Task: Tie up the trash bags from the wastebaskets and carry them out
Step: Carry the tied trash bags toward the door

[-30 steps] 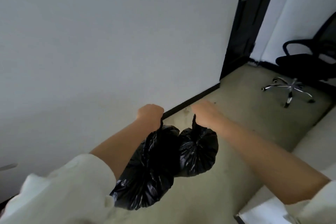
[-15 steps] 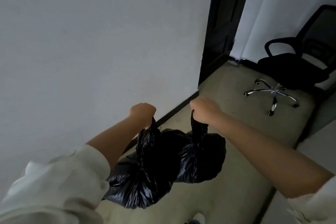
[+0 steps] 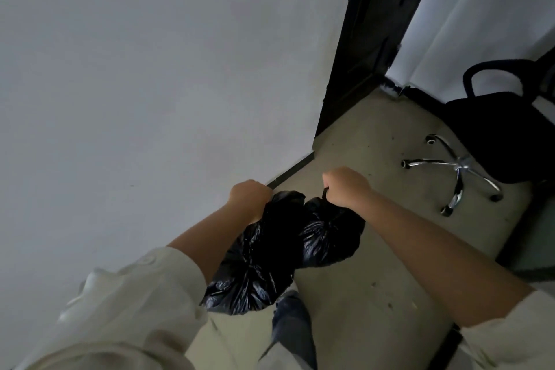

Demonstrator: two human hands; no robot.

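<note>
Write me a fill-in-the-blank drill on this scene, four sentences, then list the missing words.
1. Each hand grips the gathered neck of a trash bag whose colour is ____.
2. The left hand holds the ____ of the two bags, the left bag.
3. The right bag hangs from the right hand, and the two bags ____ each other.
4. The office chair stands on a chrome base with ____ on its legs.

Missing words: black; larger; touch; casters

Both trash bags (image 3: 270, 264) are thin black plastic, crinkled and glossy. The sleeves (image 3: 135, 303) look like soft, matt, pale cloth. The wall (image 3: 150, 69) is smooth and matt. The chair base (image 3: 459, 168) is polished metal, and the floor (image 3: 375, 264) is dull, speckled and slightly rough.
</note>
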